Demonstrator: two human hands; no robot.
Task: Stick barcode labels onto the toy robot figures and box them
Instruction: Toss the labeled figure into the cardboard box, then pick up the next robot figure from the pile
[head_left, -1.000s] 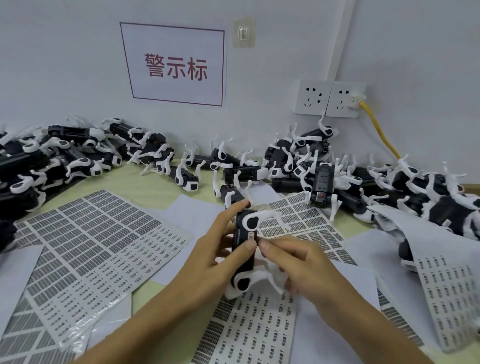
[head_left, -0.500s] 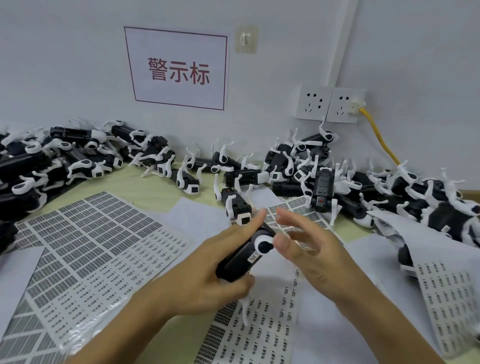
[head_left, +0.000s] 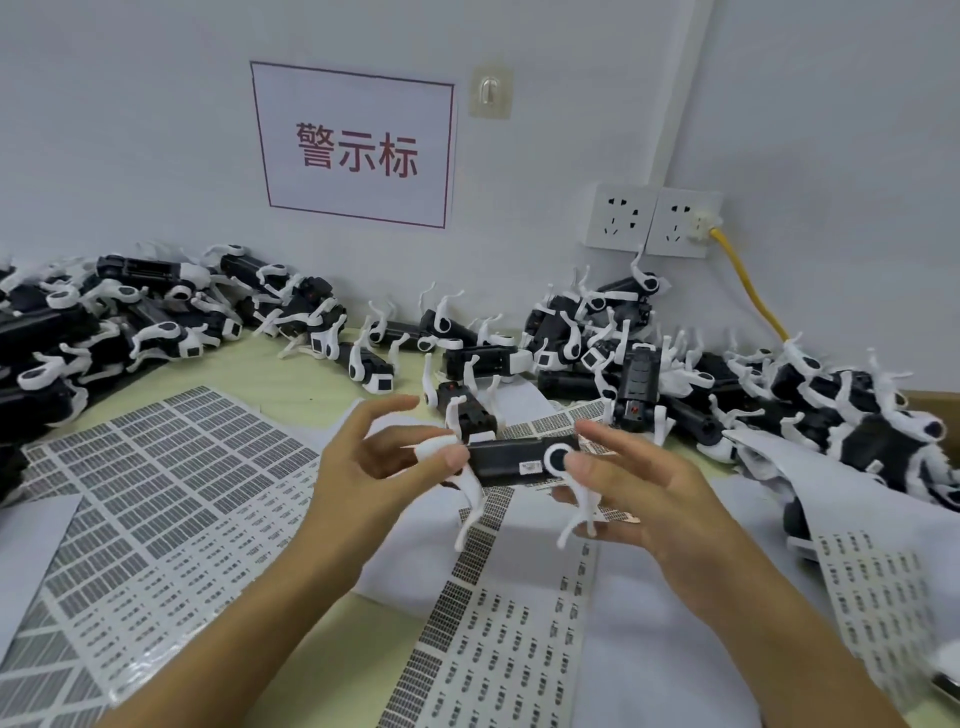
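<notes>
A black toy robot figure (head_left: 511, 460) with white legs lies level in the air between my hands, a small barcode label (head_left: 530, 467) stuck on its side. My left hand (head_left: 371, 467) pinches its left end with thumb and fingers. My right hand (head_left: 639, 488) holds the right end, thumb on the white round joint and fingers underneath. Beneath them lie barcode label sheets (head_left: 156, 483) spread on the table, one strip sheet (head_left: 488, 644) directly under the figure.
Heaps of black-and-white robot figures (head_left: 810, 405) line the back of the table (head_left: 291, 384), another heap (head_left: 67, 332) at the left. White backing paper (head_left: 665, 649) lies at the front right. Wall sockets (head_left: 654, 221) with a yellow cable (head_left: 748, 286) sit on the wall.
The figure has turned from upright to lying level, and my right hand has moved from pressing on its side to holding its right end. Both hands have risen a little.
</notes>
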